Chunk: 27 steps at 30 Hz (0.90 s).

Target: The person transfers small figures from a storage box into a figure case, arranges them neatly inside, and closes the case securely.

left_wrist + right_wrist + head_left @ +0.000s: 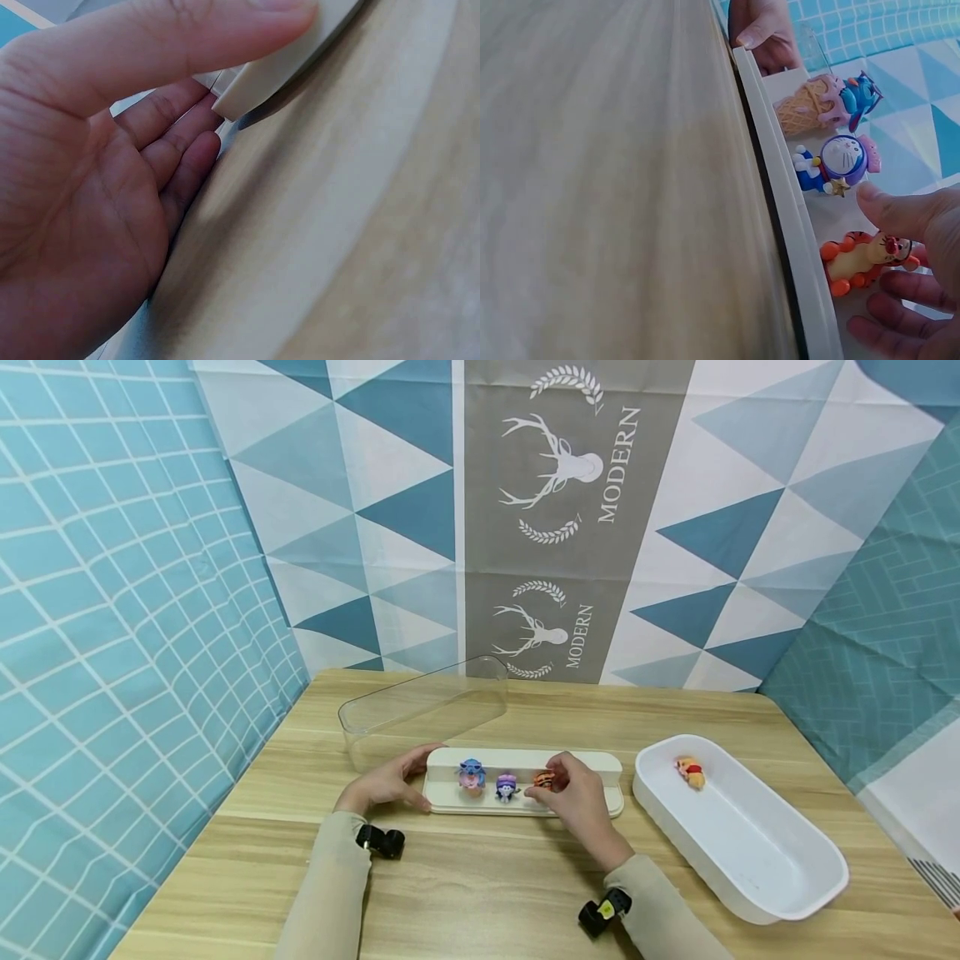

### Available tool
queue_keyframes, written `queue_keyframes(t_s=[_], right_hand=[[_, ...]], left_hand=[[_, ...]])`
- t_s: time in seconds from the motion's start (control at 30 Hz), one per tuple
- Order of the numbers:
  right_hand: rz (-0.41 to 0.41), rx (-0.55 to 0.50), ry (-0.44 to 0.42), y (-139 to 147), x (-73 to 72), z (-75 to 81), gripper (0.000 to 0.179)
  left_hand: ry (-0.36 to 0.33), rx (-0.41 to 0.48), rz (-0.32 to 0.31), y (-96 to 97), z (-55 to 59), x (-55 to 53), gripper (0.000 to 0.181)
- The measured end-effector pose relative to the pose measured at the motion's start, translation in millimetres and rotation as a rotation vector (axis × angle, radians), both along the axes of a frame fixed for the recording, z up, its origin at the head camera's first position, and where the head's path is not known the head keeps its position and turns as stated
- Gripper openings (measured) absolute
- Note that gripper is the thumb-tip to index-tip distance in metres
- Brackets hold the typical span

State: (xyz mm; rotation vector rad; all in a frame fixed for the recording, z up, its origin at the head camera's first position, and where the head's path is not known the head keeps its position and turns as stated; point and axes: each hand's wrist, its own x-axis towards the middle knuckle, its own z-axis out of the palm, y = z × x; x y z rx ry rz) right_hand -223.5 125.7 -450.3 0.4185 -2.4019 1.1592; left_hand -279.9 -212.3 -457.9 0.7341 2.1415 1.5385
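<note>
Head view: left hand [384, 783] is gripping the 9 o'clock end of a long cream stand [522, 760], thumb at the front edge and fingers round the back. Three little figures on it: a blue one in an ice-cream cone [472, 777], a purple-capped one [506, 787] at its 3 o'clock, then the orange tiger figure [543, 779] further round to 3. Right hand [579, 793] has thumb and fingers either side of that tiger. Clear cover [423, 706] sits at the stand's 10 o'clock, and a white tub [757, 843] at its 3-4 with a yellow bear figure [690, 772] lying towards the tub's 11.

Left wrist view: thumb reaches to the stand's edge up near 12, other fingers bent in behind the end.

Right wrist view: the tiger's on the stand at 4 o'clock, purple cap roughly at its 11. Right hand is open round it — thumb clear of the body, fingers loosely spread by its head. Can't tell if any fingertip is actually touching.
</note>
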Motion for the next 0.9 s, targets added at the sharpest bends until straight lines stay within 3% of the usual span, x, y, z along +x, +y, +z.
queue_keyframes(t_s=[0.3, 0.6, 0.9], right_hand=[[-0.001, 0.08, 0.037, 8.3, 4.9, 16.1, 0.041], [-0.004, 0.291, 0.215, 19.3, 7.0, 33.9, 0.039], [0.053, 0.432, 0.249, 28.2, 13.6, 47.1, 0.034]], left_hand=[[0.003, -0.004, 0.008, -0.1, -2.3, -0.5, 0.103], [0.011, -0.004, 0.01, 0.0, -2.2, -1.6, 0.103], [0.006, -0.001, 0.01, 0.0, -2.7, -1.8, 0.103]])
